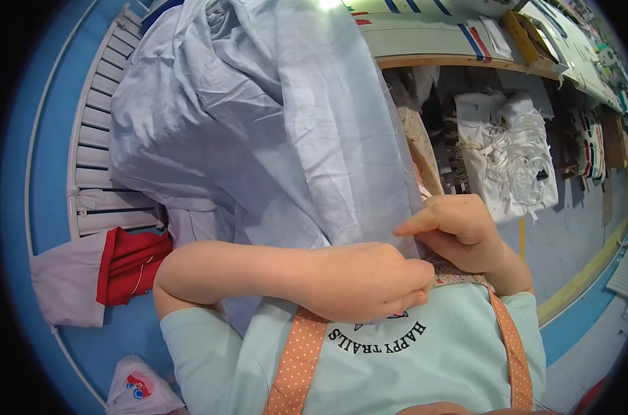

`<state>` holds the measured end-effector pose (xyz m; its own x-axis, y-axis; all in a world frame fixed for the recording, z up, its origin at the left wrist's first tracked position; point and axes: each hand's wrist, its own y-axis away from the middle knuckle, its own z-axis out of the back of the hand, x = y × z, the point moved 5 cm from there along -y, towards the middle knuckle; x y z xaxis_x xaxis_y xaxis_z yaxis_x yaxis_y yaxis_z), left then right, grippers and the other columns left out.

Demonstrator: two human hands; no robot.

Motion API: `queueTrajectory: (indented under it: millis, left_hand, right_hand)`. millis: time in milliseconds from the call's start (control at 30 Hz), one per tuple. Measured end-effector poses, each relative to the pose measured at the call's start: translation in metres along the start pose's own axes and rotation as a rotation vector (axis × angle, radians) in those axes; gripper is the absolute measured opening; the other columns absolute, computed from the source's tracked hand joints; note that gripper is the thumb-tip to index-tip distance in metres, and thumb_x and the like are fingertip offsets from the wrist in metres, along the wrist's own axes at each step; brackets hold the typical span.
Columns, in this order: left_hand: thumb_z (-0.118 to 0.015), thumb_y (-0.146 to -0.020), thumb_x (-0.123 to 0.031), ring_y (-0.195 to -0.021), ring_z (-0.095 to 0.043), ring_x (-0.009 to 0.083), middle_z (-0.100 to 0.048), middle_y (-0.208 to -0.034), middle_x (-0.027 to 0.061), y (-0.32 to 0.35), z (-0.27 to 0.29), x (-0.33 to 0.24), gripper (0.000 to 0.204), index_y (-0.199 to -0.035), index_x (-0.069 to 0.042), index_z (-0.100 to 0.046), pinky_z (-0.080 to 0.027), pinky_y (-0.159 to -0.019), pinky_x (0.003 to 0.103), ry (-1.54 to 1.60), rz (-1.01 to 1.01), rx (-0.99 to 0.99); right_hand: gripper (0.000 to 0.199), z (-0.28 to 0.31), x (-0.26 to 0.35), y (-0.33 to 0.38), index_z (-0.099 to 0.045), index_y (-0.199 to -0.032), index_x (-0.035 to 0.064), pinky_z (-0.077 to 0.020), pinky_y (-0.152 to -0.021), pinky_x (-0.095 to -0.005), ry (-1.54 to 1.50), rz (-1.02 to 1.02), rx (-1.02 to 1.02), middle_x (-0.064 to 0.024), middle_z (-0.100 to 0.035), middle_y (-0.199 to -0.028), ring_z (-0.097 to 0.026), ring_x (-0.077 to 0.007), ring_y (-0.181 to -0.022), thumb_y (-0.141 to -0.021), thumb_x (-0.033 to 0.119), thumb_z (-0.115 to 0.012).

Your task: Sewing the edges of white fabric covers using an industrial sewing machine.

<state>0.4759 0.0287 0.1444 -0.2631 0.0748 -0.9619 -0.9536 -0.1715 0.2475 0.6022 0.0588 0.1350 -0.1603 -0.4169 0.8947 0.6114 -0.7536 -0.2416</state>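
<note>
A large pale blue cloth [251,131] spreads in loose folds from the work surface down to my lap. Its straight right edge runs down between my hands. My left hand [369,280] crosses in front of my chest with its fingers curled into a pinch; what they hold, if anything, is hidden. My right hand [466,232] is at the cloth's lower right edge, its index finger reaching over the edge and the other fingers curled beneath. A floral-patterned fabric band [459,277] shows just below the right hand, at my waist.
A white slatted rack [99,149] stands at the left, with a red and pale cloth [130,266] over a rail. A plastic bag [141,387] is below it. At the right are a workbench [424,38], a yellow box [532,41] and white tangled strips [521,159].
</note>
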Motion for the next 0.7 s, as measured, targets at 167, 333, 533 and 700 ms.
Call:
queueTrajectory:
  millis: [167, 333, 533, 700]
  left_hand:
    - [-0.05, -0.092, -0.02, -0.074, -0.06, 0.0352, -0.059, -0.07, 0.0169, 0.006, 0.009, -0.011, 0.019, -0.088, -0.001, -0.05, -0.044, -0.062, 0.043, -0.192, -0.095, 0.004]
    - [-0.061, -0.081, -0.015, -0.075, -0.061, 0.0281, -0.062, -0.081, 0.0084, 0.02, 0.078, -0.008, 0.017, -0.096, -0.008, -0.059, -0.048, -0.063, 0.038, -0.705, -0.091, -0.617]
    - [-0.061, -0.076, -0.011, -0.075, -0.059, 0.0282, -0.058, -0.076, 0.0082, 0.012, 0.081, 0.002, 0.011, -0.084, -0.006, -0.056, -0.048, -0.063, 0.037, -0.926, -0.215, -0.512]
    - [-0.056, -0.075, -0.01, -0.077, -0.061, 0.0287, -0.059, -0.077, 0.01, 0.023, 0.08, -0.008, 0.008, -0.078, -0.002, -0.055, -0.049, -0.064, 0.039, -0.936, -0.214, -0.477]
  right_hand:
    - [0.022, -0.003, 0.006, -0.004, -0.065, -0.082, 0.0049, -0.0481, -0.057, -0.0306, 0.031, 0.079, 0.034, -0.0047, -0.063, -0.072, -0.062, -0.0233, -0.064, -0.065, -0.009, -0.062]
    - [0.021, -0.005, 0.008, -0.008, -0.063, -0.08, 0.0057, -0.0473, -0.056, -0.0309, 0.042, 0.103, 0.059, -0.0044, -0.06, -0.068, -0.062, -0.0238, -0.063, -0.065, -0.008, -0.064]
    - [0.016, 0.031, 0.015, -0.043, -0.065, -0.082, 0.0047, -0.0504, -0.059, -0.0305, 0.078, 0.28, -0.011, -0.007, -0.066, -0.08, -0.064, -0.0217, -0.067, -0.069, -0.005, -0.066]
    - [0.02, 0.038, 0.002, -0.091, -0.067, -0.088, 0.0048, -0.0511, -0.065, -0.0367, 0.483, 0.622, -0.161, -0.0086, -0.066, -0.086, -0.064, -0.0268, -0.078, -0.068, 0.004, -0.067]
